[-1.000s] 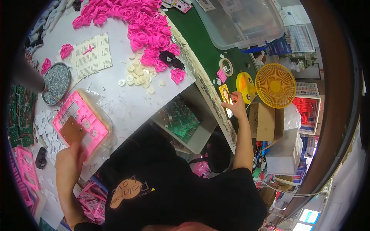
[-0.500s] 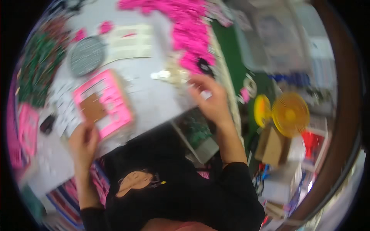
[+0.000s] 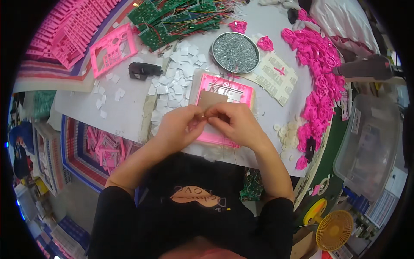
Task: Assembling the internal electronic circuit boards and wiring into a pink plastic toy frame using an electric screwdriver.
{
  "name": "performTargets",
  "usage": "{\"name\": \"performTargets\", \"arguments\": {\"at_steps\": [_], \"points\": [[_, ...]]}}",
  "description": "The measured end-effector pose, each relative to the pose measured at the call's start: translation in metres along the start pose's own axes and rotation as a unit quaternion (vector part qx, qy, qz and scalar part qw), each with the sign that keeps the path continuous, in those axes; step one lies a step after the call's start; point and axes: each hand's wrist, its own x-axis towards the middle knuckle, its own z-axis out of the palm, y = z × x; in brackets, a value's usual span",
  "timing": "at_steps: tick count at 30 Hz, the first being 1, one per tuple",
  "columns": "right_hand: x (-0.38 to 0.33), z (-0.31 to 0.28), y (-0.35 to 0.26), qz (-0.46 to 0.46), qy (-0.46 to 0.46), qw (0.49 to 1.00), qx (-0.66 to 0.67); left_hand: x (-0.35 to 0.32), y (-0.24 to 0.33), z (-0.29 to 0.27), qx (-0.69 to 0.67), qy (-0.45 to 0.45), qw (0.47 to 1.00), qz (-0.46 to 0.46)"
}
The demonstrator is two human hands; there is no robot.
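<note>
Over a pink plastic housing [image 3: 245,92], my left hand [image 3: 180,126] and my right hand [image 3: 238,125] meet with their fingertips pinched together. Whatever they pinch is too small to make out. A brown square board [image 3: 212,99] lies in the housing just beyond the fingers. Thin dark wires [image 3: 224,87] run across the housing's far part, and fine strands hang past its near edge. Part of the housing is hidden under my hands. Small white square pieces [image 3: 172,88] lie scattered to the left of it.
A round tin of small metal screws [image 3: 236,52] stands beyond the housing. Green circuit boards [image 3: 172,23] lie at the far left, near a black tool [image 3: 145,70] and a pink frame [image 3: 114,49]. Pink cable bundles [image 3: 317,82], whitish discs [image 3: 290,134] and a printed sheet [image 3: 276,77] are at right.
My hands were apart, the right one near the whitish discs and the left by the housing. Now both meet over the housing. The view has swung leftward.
</note>
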Motion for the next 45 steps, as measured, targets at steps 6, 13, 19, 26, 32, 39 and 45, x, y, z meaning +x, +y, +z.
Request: {"name": "performTargets", "arguments": {"at_steps": [6,13,19,26,32,39,45], "points": [[-0.003,0.009,0.003,0.050,0.053,0.991,0.109,-0.001,-0.009,0.008,0.012,0.021,0.999,0.042],[-0.003,0.011,0.010,0.060,0.079,0.984,0.150,-0.004,-0.008,0.006,-0.056,0.077,0.995,-0.031],[-0.003,0.009,0.004,0.070,0.085,0.985,0.131,0.002,0.001,-0.007,0.091,0.004,0.996,0.012],[-0.007,0.012,0.002,0.020,0.111,0.993,0.043,0.002,-0.003,-0.001,0.000,0.007,1.000,-0.004],[-0.024,0.038,-0.011,-0.091,0.229,0.969,-0.027,0.000,-0.004,0.011,-0.083,0.052,0.995,-0.004],[-0.029,0.052,-0.003,-0.066,0.278,0.958,-0.007,0.006,0.003,0.004,0.043,0.043,0.996,0.060],[-0.026,0.049,-0.001,-0.193,0.248,0.937,-0.154,0.013,-0.001,-0.013,-0.173,-0.088,0.960,-0.202]]}}
